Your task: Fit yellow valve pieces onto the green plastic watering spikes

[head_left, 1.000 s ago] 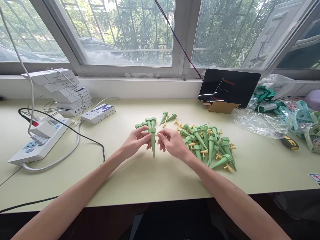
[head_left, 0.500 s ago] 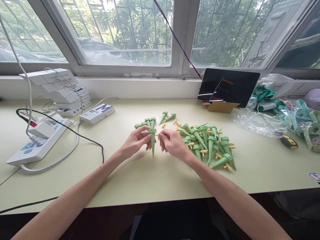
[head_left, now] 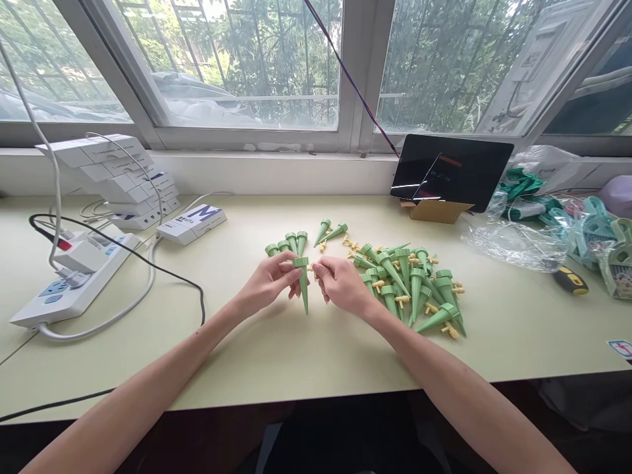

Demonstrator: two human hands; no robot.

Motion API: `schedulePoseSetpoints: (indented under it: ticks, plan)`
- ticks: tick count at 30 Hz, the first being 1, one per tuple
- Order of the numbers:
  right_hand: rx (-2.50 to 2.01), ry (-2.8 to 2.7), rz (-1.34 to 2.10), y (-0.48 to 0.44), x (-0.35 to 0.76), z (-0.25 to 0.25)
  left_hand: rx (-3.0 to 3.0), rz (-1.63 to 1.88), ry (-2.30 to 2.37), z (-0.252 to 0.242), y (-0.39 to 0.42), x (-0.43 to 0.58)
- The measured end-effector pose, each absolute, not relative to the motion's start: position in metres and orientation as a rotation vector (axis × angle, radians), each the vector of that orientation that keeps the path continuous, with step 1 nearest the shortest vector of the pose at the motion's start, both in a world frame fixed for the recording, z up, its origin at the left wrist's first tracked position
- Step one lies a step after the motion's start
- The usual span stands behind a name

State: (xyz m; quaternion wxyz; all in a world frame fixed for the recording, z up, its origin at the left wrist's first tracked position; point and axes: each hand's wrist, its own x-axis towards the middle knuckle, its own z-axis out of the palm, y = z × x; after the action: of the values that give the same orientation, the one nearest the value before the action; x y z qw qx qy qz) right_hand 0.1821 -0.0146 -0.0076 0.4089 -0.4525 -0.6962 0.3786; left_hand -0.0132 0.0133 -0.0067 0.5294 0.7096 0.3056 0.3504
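Note:
My left hand (head_left: 270,282) is closed on a green plastic watering spike (head_left: 303,283) by its capped top, and the tip points down above the table. Right beside the cap, my right hand (head_left: 342,282) pinches a small yellow valve (head_left: 311,267), mostly covered by the fingers; whether it sits in the spike I cannot tell. Behind the left hand lie several green spikes (head_left: 291,241), partly hidden by it. A further pair of spikes (head_left: 330,230) rests beyond the hands. To the right is a pile of green spikes (head_left: 415,284) mixed with yellow valves (head_left: 449,329).
On the left are a power strip (head_left: 74,283) with cables, stacked white boxes (head_left: 123,171) and a single box (head_left: 192,224). A tablet (head_left: 451,171) leans on a cardboard stand at the back right. Plastic wrap (head_left: 513,243) and teal clips (head_left: 592,230) lie far right.
The held spike's tip has swung slightly to the right and the spike has dropped a little. Both hands keep their grip in nearly the same place.

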Motion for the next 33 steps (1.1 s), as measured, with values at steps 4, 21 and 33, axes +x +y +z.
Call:
schedulePoseSetpoints:
  ticks: [4,21,33]
  plan:
    - [-1.131,-1.784,0.912,-0.016,0.182,-0.006,1.539,0.792,0.706,-0.009,0.013,-0.012]
    - [-1.161,-1.909,0.678,-0.009,0.184,-0.017,1.681,0.86,0.754,-0.008,0.012,-0.013]
    - [-1.157,-1.936,0.608,-0.01,0.184,-0.017,1.466,0.862,0.732,-0.008,0.011,-0.009]
